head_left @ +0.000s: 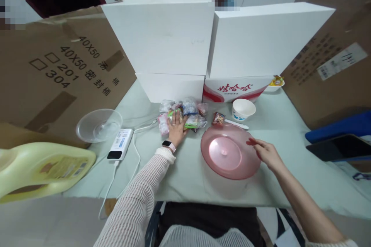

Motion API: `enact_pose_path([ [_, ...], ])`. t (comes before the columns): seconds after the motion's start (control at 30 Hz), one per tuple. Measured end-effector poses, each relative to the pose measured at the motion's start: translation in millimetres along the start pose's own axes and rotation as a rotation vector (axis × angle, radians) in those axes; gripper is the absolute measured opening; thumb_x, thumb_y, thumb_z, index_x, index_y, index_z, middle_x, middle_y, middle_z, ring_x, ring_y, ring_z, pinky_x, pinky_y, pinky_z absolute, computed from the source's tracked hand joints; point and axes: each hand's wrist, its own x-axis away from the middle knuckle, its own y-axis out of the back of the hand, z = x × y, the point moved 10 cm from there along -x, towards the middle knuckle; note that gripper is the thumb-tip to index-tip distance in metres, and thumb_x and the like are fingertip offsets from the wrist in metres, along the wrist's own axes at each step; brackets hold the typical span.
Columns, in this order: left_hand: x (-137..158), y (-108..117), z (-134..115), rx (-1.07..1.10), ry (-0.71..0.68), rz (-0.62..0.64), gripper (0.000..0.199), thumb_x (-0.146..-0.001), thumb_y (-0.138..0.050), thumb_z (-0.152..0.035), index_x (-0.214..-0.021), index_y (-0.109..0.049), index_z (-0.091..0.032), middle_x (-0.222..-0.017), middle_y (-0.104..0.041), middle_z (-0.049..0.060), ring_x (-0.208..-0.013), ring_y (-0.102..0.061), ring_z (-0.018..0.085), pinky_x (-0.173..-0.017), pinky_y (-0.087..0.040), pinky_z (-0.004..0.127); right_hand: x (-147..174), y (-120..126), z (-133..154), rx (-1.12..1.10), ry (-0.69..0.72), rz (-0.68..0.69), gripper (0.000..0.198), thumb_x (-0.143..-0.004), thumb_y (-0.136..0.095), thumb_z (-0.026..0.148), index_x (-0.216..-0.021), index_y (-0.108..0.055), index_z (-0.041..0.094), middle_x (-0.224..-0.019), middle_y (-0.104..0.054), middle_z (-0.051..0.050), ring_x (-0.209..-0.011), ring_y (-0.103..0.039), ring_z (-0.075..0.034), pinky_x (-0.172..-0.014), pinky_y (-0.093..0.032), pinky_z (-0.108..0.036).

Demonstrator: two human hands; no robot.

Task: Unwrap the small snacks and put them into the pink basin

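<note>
The right hand is pinching the pink plate, near right, by its right rim — a sound hold, being probably light, stiff, slippery. The left hand is lying open on soft-looking packets farther left.

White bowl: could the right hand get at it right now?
Probably not as things stand: the right hand holds the pink plate and would likely need to let go first. Otherwise the way looks free, with nothing over the white bowl.
</note>
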Motion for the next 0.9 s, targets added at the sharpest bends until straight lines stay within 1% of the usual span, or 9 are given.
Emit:
enact_pose_path([
  [0.2, 18, 9, 0, -0.029, -0.017, 0.028, 0.061, -0.068, -0.060, -0.020, -0.128, -0.048, -0.022, -0.150, -0.016, 0.012, -0.138, 0.000, 0.033, -0.106, 0.004, 0.058, -8, -29, -5, -0.051, 0.006, -0.011, 0.060, -0.061, -0.043, 0.031, -0.114, -0.057, 0.006, -0.110, -0.064, -0.016, -0.042, -0.043, -0.008, -0.040, -0.036, -0.024],
  [0.37, 34, 20, -13, -0.014, -0.017, 0.080, 0.072, -0.063, -0.054, -0.012, -0.133, -0.040, -0.018, -0.150, -0.017, 0.013, -0.138, -0.006, 0.034, -0.107, 0.001, 0.058, -6, -17, 16, 0.198, 0.137, -0.040, 0.046, -0.074, -0.041, 0.039, -0.105, -0.063, 0.012, -0.102, -0.068, -0.012, -0.060, -0.058, -0.017, -0.055, -0.046, -0.029],
  [0.43, 40, 29, -25, 0.092, -0.012, 0.049, 0.066, -0.065, -0.052, -0.014, -0.130, -0.043, -0.017, -0.145, -0.029, 0.014, -0.136, -0.018, 0.032, -0.109, -0.009, 0.054, -6, -5, 42, 0.380, 0.220, -0.107, 0.045, -0.079, -0.040, 0.045, -0.101, -0.065, 0.014, -0.097, -0.069, -0.012, -0.070, -0.061, -0.021, -0.067, -0.047, -0.033],
  [0.5, 47, 31, -31, 0.267, 0.064, 0.061, 0.050, -0.073, -0.048, -0.020, -0.123, -0.049, -0.018, -0.128, -0.050, 0.013, -0.123, -0.042, 0.029, -0.104, -0.028, 0.047, -10, -3, 78, 0.514, 0.298, -0.156, 0.043, -0.082, -0.040, 0.043, -0.104, -0.063, 0.014, -0.101, -0.067, -0.012, -0.077, -0.062, -0.022, -0.075, -0.046, -0.034],
  [0.57, 57, 15, -32, 0.465, 0.223, 0.192, 0.038, -0.082, -0.042, -0.032, -0.115, -0.054, -0.018, -0.097, -0.065, 0.010, -0.095, -0.061, 0.025, -0.086, -0.044, 0.040, -22, -24, 114, 0.604, 0.379, -0.080, 0.039, -0.083, -0.042, 0.037, -0.110, -0.060, 0.015, -0.109, -0.065, -0.011, -0.087, -0.062, -0.021, -0.080, -0.044, -0.031],
  [0.63, 73, -13, -36, 0.645, 0.394, 0.397, 0.040, -0.085, -0.039, -0.042, -0.109, -0.056, -0.016, -0.071, -0.066, 0.006, -0.069, -0.064, 0.022, -0.068, -0.048, 0.034, -42, -56, 139, 0.735, 0.370, 0.044, 0.041, -0.085, -0.041, 0.037, -0.115, -0.057, 0.014, -0.112, -0.064, -0.013, -0.101, -0.058, -0.022, -0.085, -0.041, -0.030],
  [0.67, 82, -26, -40, 0.728, 0.474, 0.500, 0.042, -0.084, -0.040, -0.045, -0.109, -0.055, -0.014, -0.064, -0.064, 0.004, -0.060, -0.063, 0.021, -0.060, -0.047, 0.031, -55, -72, 142, 0.816, 0.303, 0.105, 0.044, -0.086, -0.040, 0.040, -0.116, -0.056, 0.012, -0.116, -0.061, -0.015, -0.106, -0.056, -0.024, -0.086, -0.041, -0.030],
  [0.77, 103, -57, -55, 0.937, 0.660, 0.718, 0.051, -0.082, -0.049, -0.043, -0.121, -0.042, -0.011, -0.060, -0.064, 0.002, -0.046, -0.059, 0.016, -0.045, -0.040, 0.023, -94, -106, 151, 0.859, 0.195, 0.184, 0.045, -0.080, -0.050, 0.044, -0.106, -0.062, 0.010, -0.110, -0.063, -0.019, -0.105, -0.058, -0.027, -0.081, -0.043, -0.030],
  [0.9, 106, -69, -69, 1.079, 0.768, 0.762, 0.055, -0.078, -0.055, -0.032, -0.124, -0.032, -0.014, -0.065, -0.067, 0.002, -0.043, -0.060, 0.012, -0.039, -0.034, 0.018, -129, -135, 140, 0.837, 0.099, 0.308, 0.033, -0.069, -0.064, 0.042, -0.082, -0.069, 0.013, -0.093, -0.069, -0.015, -0.088, -0.063, -0.026, -0.070, -0.046, -0.028],
])
